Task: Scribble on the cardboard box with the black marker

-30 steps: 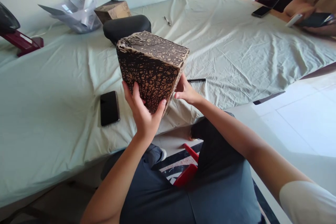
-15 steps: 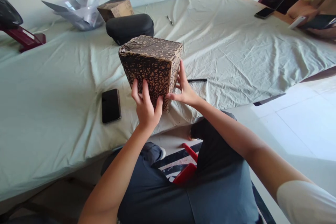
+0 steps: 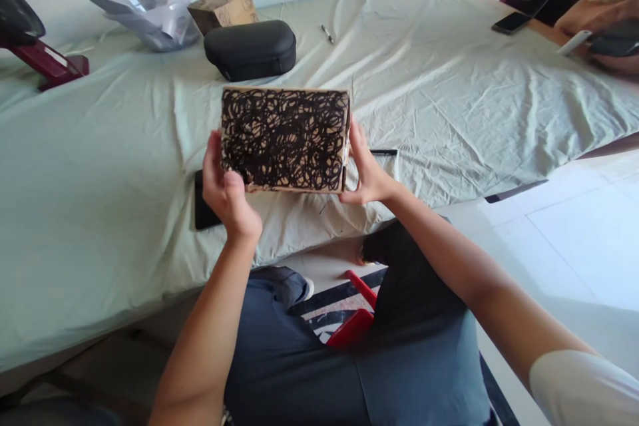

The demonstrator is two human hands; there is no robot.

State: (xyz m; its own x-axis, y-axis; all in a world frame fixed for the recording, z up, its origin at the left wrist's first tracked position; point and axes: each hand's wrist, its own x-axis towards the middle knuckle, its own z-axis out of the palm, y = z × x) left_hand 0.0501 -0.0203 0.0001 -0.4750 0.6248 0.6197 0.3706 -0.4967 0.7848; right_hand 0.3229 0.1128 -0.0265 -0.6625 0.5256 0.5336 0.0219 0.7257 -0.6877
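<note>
Both my hands hold a cardboard box [image 3: 284, 138] covered in black scribbles, lifted just above the near edge of the sheet-covered table [image 3: 100, 146]. One scribbled face is turned flat toward me. My left hand [image 3: 225, 190] grips the box's left side, thumb on the front. My right hand [image 3: 367, 166] presses against its right side with fingers wrapped behind. A black phone [image 3: 202, 210] lies on the sheet, partly hidden behind my left hand. A black pen [image 3: 383, 152] lies just right of my right hand.
A black zip case [image 3: 250, 48], a plain cardboard box [image 3: 224, 8] and crumpled clear plastic [image 3: 150, 10] sit at the back. A red stand [image 3: 47, 60] is far left. Another person's hands [image 3: 604, 33] hold a device at the far right, near a phone [image 3: 509, 22].
The box has been rotated and lowered: its corner pointed at me before, now one flat face does. My left hand slid from the front to the left side.
</note>
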